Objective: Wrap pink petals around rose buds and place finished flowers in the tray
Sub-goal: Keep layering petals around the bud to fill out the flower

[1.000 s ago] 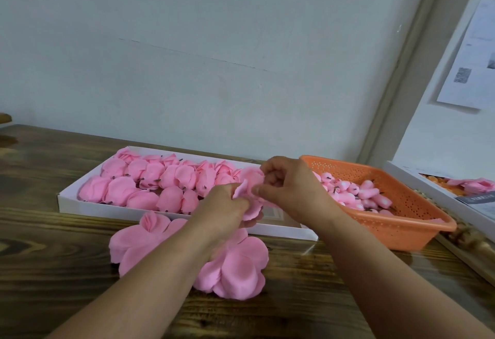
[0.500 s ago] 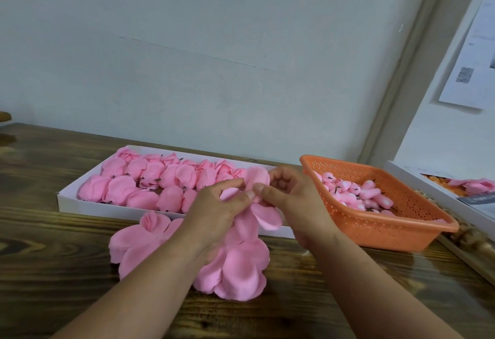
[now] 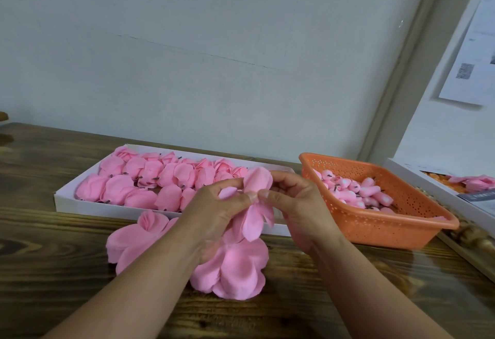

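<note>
Petals (image 3: 254,205) hang lengthwise, tips up and down — pinched between left hand (image 3: 214,218) and right hand (image 3: 297,210).

I am holding both forearms forward, the wrists a little raised. My left hand (image 3: 214,210) and my right hand (image 3: 300,205) are meeting in the middle, thumb tips almost touching. Both are pinching the pink petals (image 3: 254,205) between thumb and curled fingers.

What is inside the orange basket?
The orange basket holds a heap of small pink rose buds with dark stem ends, piled toward its left side. What lies beneath the heap is covered, and the near wall hides part of the bottom.
</note>
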Demonstrator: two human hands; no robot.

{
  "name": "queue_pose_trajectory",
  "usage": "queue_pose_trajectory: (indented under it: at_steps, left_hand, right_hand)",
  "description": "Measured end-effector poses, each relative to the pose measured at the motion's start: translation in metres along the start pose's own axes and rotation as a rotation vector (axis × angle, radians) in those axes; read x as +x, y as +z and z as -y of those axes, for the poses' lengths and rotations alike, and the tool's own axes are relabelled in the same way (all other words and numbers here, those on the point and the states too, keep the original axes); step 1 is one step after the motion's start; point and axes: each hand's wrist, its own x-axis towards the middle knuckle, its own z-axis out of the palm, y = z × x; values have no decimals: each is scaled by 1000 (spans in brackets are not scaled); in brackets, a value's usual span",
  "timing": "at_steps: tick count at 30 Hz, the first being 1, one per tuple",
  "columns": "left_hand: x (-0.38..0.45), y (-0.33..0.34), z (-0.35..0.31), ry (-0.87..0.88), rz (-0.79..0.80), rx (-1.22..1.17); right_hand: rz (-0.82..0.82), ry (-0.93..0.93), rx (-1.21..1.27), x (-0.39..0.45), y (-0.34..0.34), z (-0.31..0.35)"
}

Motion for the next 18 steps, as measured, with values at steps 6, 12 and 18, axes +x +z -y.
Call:
queue_pose_trajectory:
  at_steps: [6,12,18]
  left_hand:
    - [-1,2,2,5,-14,5]
    - [-3,5,-2,-10,2,-34]
    - [-4,6,-4,-48,-137,21]
  right_hand:
    - [-83,-17,32,-2,4,-2]
    - [-41,-35,-44,-7,6,0]
    - [-87,-25,-14,-14,12,-9]
